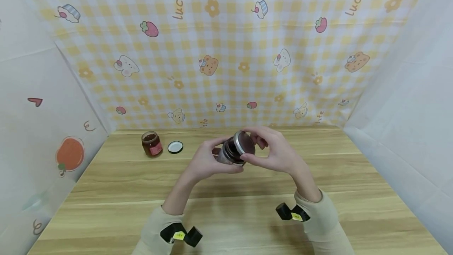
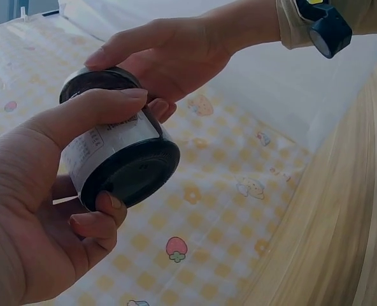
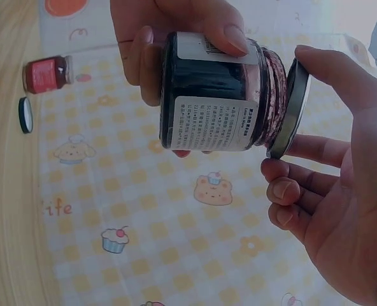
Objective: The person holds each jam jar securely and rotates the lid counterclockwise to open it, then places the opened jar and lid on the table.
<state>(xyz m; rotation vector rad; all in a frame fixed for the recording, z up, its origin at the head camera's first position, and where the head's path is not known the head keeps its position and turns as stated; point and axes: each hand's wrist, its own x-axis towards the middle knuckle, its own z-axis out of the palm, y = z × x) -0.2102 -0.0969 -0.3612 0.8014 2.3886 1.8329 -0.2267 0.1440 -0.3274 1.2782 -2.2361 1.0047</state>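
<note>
A dark jam jar [image 3: 211,89] with a white printed label is held tilted above the table, its mouth toward the right. My left hand [image 1: 209,158] grips the jar's body, thumb on one side and fingers curled round the other. At the mouth, my right hand [image 1: 272,150] pinches the jar's lid [image 3: 293,108] by its rim between thumb and fingers. In the right wrist view the lid stands at a slant to the jar's threaded neck [image 3: 274,92], which shows dark purple smears. The label [image 2: 90,146] also faces the left wrist camera.
At the back left of the wooden table [image 1: 124,192] stands a lidless jar [image 1: 151,143] of reddish-brown jam with a pink label. Beside it lies a round lid [image 1: 175,147], white inside up. A checked cloth [image 1: 226,82] hangs behind the table, with white cloth at both sides.
</note>
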